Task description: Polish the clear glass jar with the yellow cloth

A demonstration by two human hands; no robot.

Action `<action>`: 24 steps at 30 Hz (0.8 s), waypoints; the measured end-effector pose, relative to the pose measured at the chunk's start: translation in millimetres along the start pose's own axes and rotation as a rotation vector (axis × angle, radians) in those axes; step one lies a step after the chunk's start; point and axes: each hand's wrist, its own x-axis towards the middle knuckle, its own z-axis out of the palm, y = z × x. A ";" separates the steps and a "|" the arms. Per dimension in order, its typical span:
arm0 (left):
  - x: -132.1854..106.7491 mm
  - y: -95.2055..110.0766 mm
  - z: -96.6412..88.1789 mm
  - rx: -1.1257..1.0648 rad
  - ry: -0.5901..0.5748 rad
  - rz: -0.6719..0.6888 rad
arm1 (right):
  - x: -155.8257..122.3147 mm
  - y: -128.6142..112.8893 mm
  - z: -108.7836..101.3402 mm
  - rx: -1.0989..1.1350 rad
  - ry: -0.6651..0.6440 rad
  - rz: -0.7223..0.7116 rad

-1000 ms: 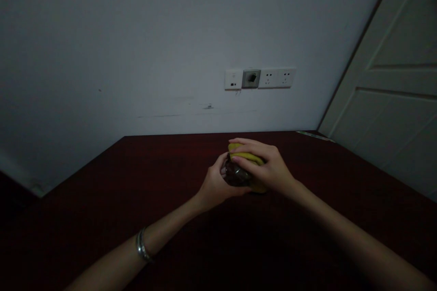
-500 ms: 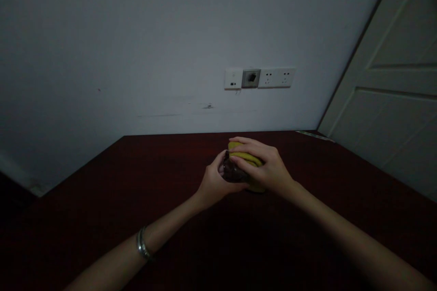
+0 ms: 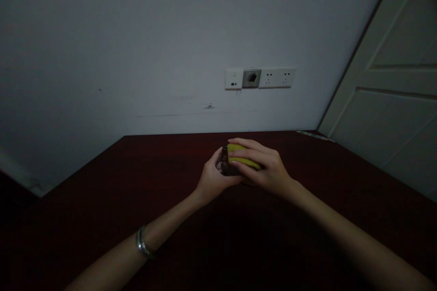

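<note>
My left hand (image 3: pixel 213 179) is curved around a small, dark, glossy object (image 3: pixel 229 167) that looks see-through, like a glass. Much of it is covered by my fingers and I cannot make out its exact kind. My right hand (image 3: pixel 268 163) grips a folded yellow cloth (image 3: pixel 247 162) and presses it against the right side of the glossy object. Both hands meet above the middle of the dark red table (image 3: pixel 164 163). A silver bangle (image 3: pixel 141 243) circles my left wrist.
Behind the table stands a pale wall (image 3: pixel 153 45) with a row of sockets (image 3: pixel 276 78) and a grey outlet (image 3: pixel 251 78). A white panelled door (image 3: pixel 392 82) is at the right. A thin patterned strip (image 3: pixel 316 136) lies at the table's far right corner.
The cloth and my right fingers have shifted slightly over the glossy object, which has turned a little in my left hand. Both hands keep their hold.
</note>
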 end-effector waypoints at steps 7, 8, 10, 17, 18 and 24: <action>-1.6 -2.7 0.0 -0.136 0.003 -0.090 | -1.1 5.4 1.3 0.054 0.094 0.126; -1.7 -1.8 0.3 -0.148 0.012 -0.085 | -1.4 3.7 1.2 0.040 0.093 0.079; -2.3 0.8 1.1 -0.167 0.023 -0.055 | -1.8 -0.6 0.9 0.024 0.070 -0.034; -5.4 8.4 2.5 -0.157 -0.010 -0.042 | -0.5 -2.0 0.1 0.071 0.096 -0.013; -5.5 8.6 2.4 -0.159 -0.016 -0.049 | 0.1 -0.6 0.5 0.088 0.121 0.037; -4.7 12.6 2.5 -0.184 -0.018 -0.076 | 4.4 -3.8 3.5 0.152 0.230 0.268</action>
